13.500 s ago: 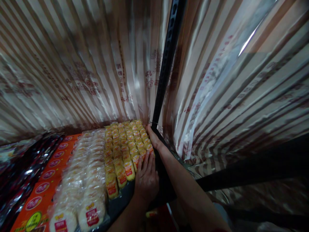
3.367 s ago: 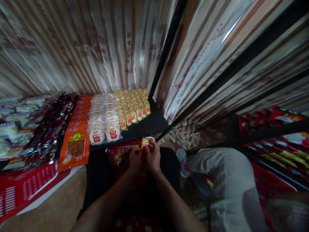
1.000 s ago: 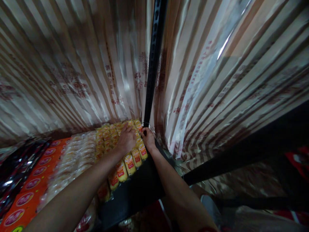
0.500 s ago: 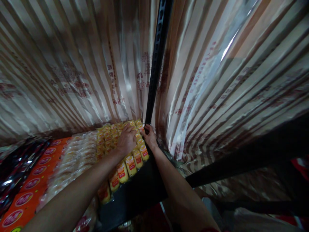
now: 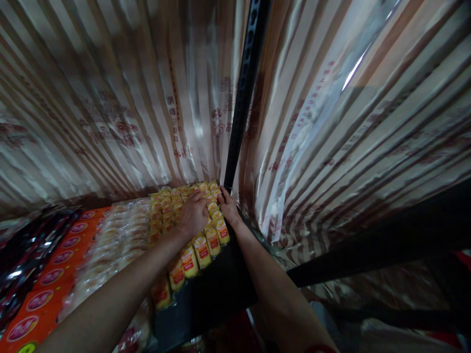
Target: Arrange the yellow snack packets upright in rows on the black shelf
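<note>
Small yellow packaged cakes with red-and-white labels stand in close rows on a dark shelf. Over the middle of these rows lies my left hand, its fingers reaching forward and resting on the pack tops. My right hand is at the right rear edge of the rows, beside the foot of a black post. Its fingers are stretched along the outermost packs, touching them from the side. Neither hand visibly grips a pack, though the fingertips are partly hidden and dim.
To the left are clear-wrapped pale buns, orange boxes and dark shiny packs. A perforated black upright rises at the shelf corner. Striped printed plastic sheeting hangs behind and to the right. A dark bar crosses at right.
My right hand's fingers, bent around the corner packs before, now lie straighter along the side. My left hand stays in nearly the same place on the packs. The view has shifted slightly.
</note>
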`<action>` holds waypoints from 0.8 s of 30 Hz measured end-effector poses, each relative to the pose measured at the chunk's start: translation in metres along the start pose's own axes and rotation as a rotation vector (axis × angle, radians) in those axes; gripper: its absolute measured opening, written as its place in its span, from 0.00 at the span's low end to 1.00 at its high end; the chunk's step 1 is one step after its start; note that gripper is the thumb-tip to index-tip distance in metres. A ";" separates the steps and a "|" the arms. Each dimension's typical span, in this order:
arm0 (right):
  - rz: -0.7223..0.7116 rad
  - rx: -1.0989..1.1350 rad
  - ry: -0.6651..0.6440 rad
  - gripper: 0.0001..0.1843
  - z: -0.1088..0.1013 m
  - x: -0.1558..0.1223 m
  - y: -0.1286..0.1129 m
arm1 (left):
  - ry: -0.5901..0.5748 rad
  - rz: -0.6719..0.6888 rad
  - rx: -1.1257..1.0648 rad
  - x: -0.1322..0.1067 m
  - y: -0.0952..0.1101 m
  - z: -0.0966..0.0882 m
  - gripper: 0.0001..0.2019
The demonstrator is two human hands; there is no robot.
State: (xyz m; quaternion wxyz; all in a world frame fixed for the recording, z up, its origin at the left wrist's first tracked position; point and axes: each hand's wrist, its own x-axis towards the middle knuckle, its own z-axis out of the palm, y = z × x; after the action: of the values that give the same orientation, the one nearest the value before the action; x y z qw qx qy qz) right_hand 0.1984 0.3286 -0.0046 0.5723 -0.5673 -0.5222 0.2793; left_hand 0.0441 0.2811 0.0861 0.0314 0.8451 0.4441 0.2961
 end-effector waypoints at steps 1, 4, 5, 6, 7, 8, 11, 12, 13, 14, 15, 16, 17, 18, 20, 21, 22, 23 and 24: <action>0.009 0.006 -0.005 0.21 0.000 0.000 -0.001 | 0.003 0.008 -0.006 0.000 0.001 -0.001 0.16; 0.046 0.050 -0.087 0.21 -0.002 0.000 -0.002 | 0.009 0.039 -0.033 -0.002 0.006 -0.003 0.15; 0.056 0.058 -0.103 0.21 -0.002 0.000 -0.002 | 0.009 0.047 -0.044 -0.003 0.009 -0.004 0.15; 0.061 0.057 -0.099 0.21 -0.003 0.000 -0.002 | 0.009 0.053 -0.055 -0.004 0.012 -0.005 0.15; 0.058 0.050 -0.073 0.22 -0.005 0.000 -0.002 | 0.010 0.057 -0.068 -0.005 0.016 -0.006 0.15; 0.046 0.042 -0.038 0.22 -0.006 0.000 -0.002 | 0.010 0.059 -0.082 -0.007 0.021 -0.007 0.15; -0.002 0.036 0.053 0.22 -0.010 -0.003 -0.006 | 0.018 0.055 -0.136 -0.016 0.038 -0.014 0.15; -0.008 0.038 0.073 0.22 -0.012 -0.007 -0.009 | 0.024 0.048 -0.163 -0.020 0.045 -0.017 0.15; -0.008 0.035 0.098 0.22 -0.014 -0.013 -0.014 | 0.031 0.033 -0.197 -0.026 0.052 -0.021 0.15; -0.008 0.031 0.123 0.21 -0.017 -0.022 -0.019 | 0.039 0.012 -0.240 -0.034 0.061 -0.025 0.15; -0.006 0.035 0.156 0.21 -0.020 -0.034 -0.026 | 0.047 -0.019 -0.290 -0.044 0.069 -0.029 0.15; -0.008 0.049 0.189 0.21 -0.025 -0.049 -0.034 | 0.051 -0.060 -0.347 -0.057 0.079 -0.032 0.15; -0.007 0.086 0.196 0.22 -0.030 -0.068 -0.043 | 0.052 -0.110 -0.403 -0.072 0.088 -0.034 0.16; 0.016 0.153 0.241 0.23 -0.037 -0.089 -0.052 | 0.035 -0.158 -0.458 -0.091 0.098 -0.034 0.16; 0.117 0.228 0.321 0.24 -0.054 -0.136 -0.069 | -0.068 -0.297 -0.543 -0.136 0.119 -0.025 0.16; 0.165 0.214 0.364 0.23 -0.063 -0.160 -0.076 | -0.149 -0.375 -0.565 -0.161 0.130 -0.018 0.16; 0.210 0.183 0.385 0.23 -0.072 -0.183 -0.082 | -0.257 -0.434 -0.582 -0.186 0.140 -0.009 0.16; 0.248 0.152 0.415 0.22 -0.081 -0.205 -0.086 | -0.413 -0.440 -0.614 -0.209 0.149 0.000 0.14; 0.280 0.135 0.422 0.22 -0.089 -0.225 -0.089 | -0.541 -0.452 -0.632 -0.230 0.158 0.009 0.13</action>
State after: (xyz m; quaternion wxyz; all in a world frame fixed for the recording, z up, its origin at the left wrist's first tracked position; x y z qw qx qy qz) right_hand 0.1886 0.0736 0.0333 0.6607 -0.6404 -0.2878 0.2656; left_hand 0.0653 0.0109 0.0203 0.4652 0.7231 0.4809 0.1716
